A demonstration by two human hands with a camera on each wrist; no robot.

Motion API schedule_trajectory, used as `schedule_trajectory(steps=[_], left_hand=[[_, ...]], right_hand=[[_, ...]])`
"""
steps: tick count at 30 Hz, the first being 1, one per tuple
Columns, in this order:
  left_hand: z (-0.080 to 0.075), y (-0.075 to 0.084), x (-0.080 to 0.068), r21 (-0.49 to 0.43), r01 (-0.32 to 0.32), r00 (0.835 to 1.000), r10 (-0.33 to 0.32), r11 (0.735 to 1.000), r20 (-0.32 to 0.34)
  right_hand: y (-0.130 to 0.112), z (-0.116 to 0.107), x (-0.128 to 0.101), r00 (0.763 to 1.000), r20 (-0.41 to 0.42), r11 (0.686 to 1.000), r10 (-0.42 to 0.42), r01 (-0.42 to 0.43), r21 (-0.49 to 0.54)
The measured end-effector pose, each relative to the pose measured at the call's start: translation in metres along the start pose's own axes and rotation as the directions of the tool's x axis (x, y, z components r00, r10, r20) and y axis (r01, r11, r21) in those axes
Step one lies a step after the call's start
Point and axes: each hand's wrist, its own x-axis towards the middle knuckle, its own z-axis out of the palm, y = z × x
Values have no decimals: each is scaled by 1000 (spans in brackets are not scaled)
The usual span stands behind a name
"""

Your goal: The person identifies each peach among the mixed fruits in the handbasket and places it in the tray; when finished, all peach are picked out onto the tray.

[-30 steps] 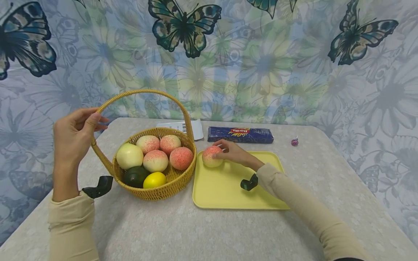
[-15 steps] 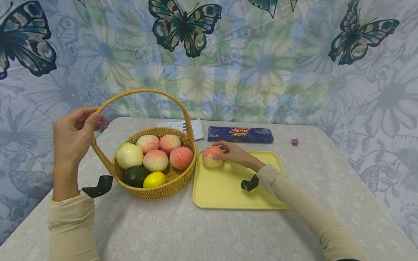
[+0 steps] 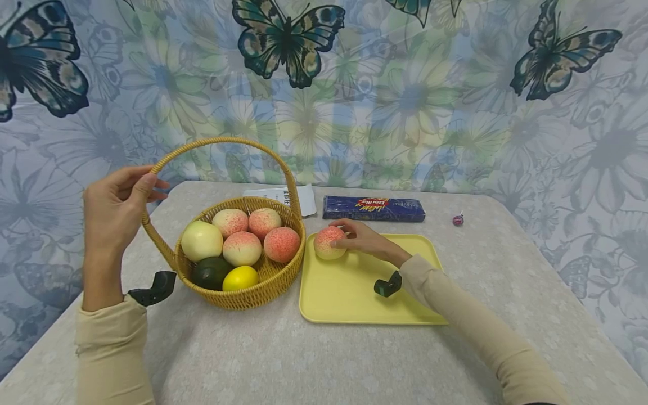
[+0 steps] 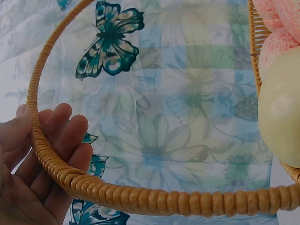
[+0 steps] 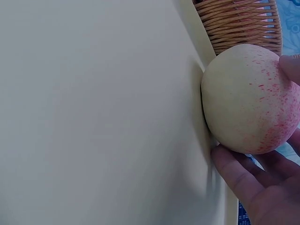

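Head view: peach (image 3: 329,243) unmoved, same grip.

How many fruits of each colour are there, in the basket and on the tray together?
Pink-speckled peaches: 5, four in the basket and one on the yellow tray under the right hand
Pale green fruit: 1
Dark green fruit: 1
Yellow lemon: 1
Total: 8

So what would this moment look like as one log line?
left hand: holds basket handle | right hand: holds peach on yellow tray
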Motion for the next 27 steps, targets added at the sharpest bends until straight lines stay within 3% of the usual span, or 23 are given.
schedule_trajectory(steps=[11,22,27], left_hand=[[0,0,0,-9,-2,1000,2,1000,-2],[1,0,3,-10,5,1000,-5,1000,12],[0,0,2,0,2,1000,-2,1000,11]], right_hand=[[-9,-4,2,1000,-8,999,-26,26,-41],[-52,-6,9,991,-66,992,-112,108,-58],[-69,4,14,987,-23,984,-161,158,-84]])
